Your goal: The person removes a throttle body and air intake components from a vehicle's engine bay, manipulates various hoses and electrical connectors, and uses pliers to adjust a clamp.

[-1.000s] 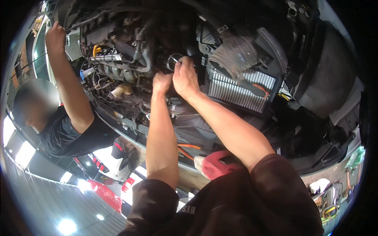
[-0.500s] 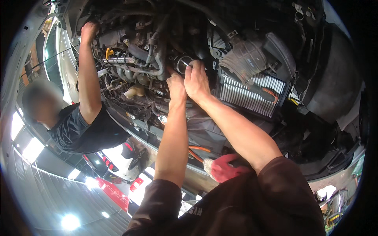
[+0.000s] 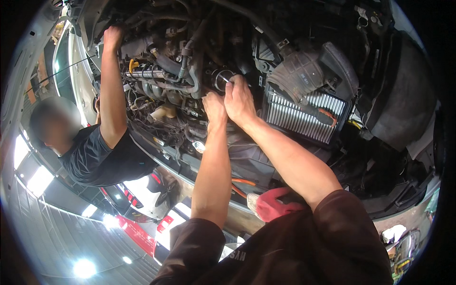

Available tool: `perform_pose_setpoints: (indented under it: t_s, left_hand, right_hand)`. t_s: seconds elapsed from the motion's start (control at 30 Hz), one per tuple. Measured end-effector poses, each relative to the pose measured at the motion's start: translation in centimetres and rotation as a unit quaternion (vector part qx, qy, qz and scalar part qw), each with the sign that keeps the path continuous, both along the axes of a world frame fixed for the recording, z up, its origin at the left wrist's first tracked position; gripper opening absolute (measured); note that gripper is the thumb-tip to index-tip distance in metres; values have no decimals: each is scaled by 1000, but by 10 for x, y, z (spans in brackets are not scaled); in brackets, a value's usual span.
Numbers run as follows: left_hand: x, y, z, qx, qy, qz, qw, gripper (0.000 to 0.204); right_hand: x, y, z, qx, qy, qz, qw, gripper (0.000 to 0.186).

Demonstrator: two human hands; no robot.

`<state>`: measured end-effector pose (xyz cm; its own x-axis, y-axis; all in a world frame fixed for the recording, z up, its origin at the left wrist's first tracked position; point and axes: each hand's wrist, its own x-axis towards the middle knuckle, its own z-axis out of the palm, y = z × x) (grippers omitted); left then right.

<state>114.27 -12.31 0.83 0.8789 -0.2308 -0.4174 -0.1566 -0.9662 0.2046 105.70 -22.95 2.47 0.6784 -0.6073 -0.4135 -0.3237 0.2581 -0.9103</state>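
A round metal-rimmed opening [image 3: 221,80], which looks like a throttle body, sits in the middle of the engine bay. My right hand [image 3: 239,100] is at its right edge with fingers bent and pressed together. From those fingertips a thin, pale, rod-like streak slants across the opening; I cannot tell whether it is a tool or part of the opening. Just below and left of the opening, my left hand [image 3: 215,108] is closed with curled fingers. What it grips, if anything, is hidden among the dark engine parts.
Pleated air filter [image 3: 299,116] lies right of my hands, below the ribbed intake duct [image 3: 298,71]. Hoses and metal pipes [image 3: 185,85] crowd the left. A co-worker [image 3: 102,154] reaches into the bay's far left. Red-and-white glove [image 3: 275,204] lies near my body, beside an orange cable [image 3: 243,181].
My left hand has drawn back slightly toward me, its fingers now more curled. The right hand has shifted a little to the right. The co-worker's raised arm has moved slightly right.
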Motion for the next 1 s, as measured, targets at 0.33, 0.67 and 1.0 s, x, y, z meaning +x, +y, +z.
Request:
perform_pose_setpoints:
  t_s: [0.33, 0.67, 1.0]
  left_hand:
    - [-16, -9, 1, -37, -62, -27, 997, 109]
    - [-12, -12, 1, -48, -83, 34, 995, 118]
    - [-15, -18, 2, -44, -99, 30, 994, 116]
  right_hand:
    - [-5, -2, -4, -9, 18, -6, 1000, 24]
    - [-4, -7, -2, -30, 17, 30, 999, 24]
    - [-8, -12, 1, -85, 32, 33, 995, 20]
